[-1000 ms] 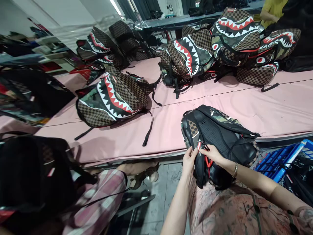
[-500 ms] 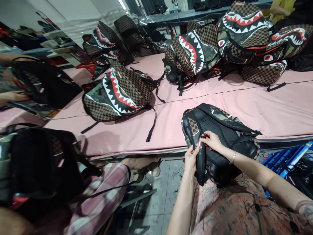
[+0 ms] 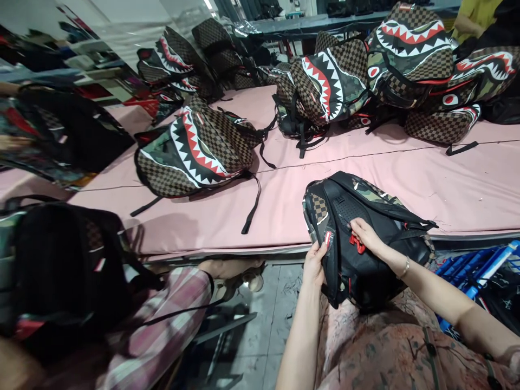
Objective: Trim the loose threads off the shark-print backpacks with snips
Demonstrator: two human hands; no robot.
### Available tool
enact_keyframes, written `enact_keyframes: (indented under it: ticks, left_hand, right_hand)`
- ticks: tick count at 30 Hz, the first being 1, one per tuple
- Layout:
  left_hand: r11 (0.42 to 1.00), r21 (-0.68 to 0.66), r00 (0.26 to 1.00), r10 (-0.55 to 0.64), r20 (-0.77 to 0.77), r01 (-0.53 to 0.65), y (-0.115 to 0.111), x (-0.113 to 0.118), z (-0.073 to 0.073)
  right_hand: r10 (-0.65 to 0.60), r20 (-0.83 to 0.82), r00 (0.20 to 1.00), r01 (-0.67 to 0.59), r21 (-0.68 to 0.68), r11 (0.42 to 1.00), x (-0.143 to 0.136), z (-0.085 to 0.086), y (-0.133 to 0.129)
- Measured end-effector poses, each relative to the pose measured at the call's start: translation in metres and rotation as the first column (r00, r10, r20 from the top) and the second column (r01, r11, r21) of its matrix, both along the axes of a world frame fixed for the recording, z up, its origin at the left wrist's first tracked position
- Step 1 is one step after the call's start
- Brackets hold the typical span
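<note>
Bench, long, draped in pink cloth (image 3: 280, 216): ran across in front of me.
Backpack, checkered, with a red-and-white toothed shark mouth (image 3: 195, 151): one, lying on the bench to the left, well apart from my work.
Backpack, black-backed, with checkered and camouflage panels (image 3: 374, 276): one, back panel up, its far end at the bench edge and its near end at my lap.
Strap, black, padded, long (image 3: 333, 265): one, on the backpack's left side.
Left hand (image 3: 314, 265): mine; fingers closed on the strap's edge, thumb just below the label.
Right hand (image 3: 365, 235): mine; fingers closed round the tool, over the back panel, apart from the strap.
Tool, small, red-handled (image 3: 357, 245): one; probably snips, the tip too small to tell.
Label, red and white, in clear plastic (image 3: 327, 237): one, on the strap.
Handling note, my judgement: good work here called for the strap pinched flat and steady, the tool's tip angled off the padding, and the left thumb well clear of it.
</note>
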State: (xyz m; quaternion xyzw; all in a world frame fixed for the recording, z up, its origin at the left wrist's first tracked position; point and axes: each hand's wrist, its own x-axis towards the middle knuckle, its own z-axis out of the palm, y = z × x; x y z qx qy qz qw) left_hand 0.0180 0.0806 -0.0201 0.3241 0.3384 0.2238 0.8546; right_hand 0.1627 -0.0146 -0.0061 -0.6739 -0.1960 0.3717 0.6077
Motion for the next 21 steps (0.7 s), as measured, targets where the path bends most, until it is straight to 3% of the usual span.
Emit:
enact_keyframes:
  ticks: [5, 9, 21]
  left_hand:
    - [1.000, -0.019, 0.999, 0.000, 0.034, 0.001, 0.000, 0.004, 0.000]
    - [1.000, 0.003, 1.000, 0.015, 0.021, -0.015, -0.004, 0.006, 0.003]
    - [0.999, 0.050, 1.000, 0.020, -0.003, -0.019, -0.006, 0.007, 0.004]
  right_hand:
    - [0.060, 0.245, 0.968, -0.040, -0.084, 0.996, -0.024, -0.003, -0.030]
    - [0.055, 0.402, 0.914, -0.009, -0.115, 0.993, -0.033, 0.006, -0.031]
    - [0.057, 0.553, 0.832, 0.070, -0.206, 0.976, -0.039, 0.015, -0.029]
